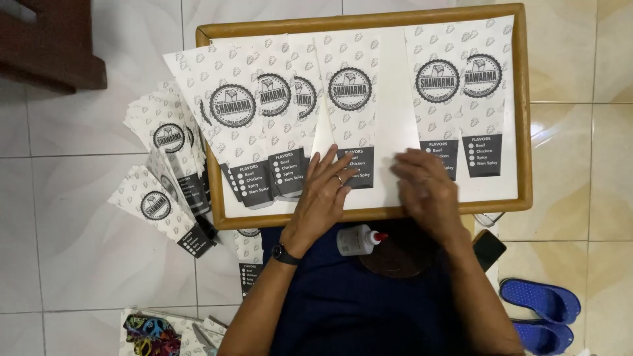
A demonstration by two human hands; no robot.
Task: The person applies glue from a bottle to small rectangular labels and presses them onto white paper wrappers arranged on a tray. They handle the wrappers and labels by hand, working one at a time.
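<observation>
The left hand [326,191] lies flat, fingers spread, on a white printed paper sleeve [369,112]; the right hand [425,188], blurred, presses open beside it. The sleeve, round black emblem and dark lower band, rests mid wooden tray [524,132] among overlapping others.

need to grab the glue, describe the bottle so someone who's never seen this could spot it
Start at the wooden tray covered in printed paper sleeves. Just below its near edge, on the person's dark lap, a small bottle lies on its side. It is the only white thing with a red cap, between the two forearms.
</observation>
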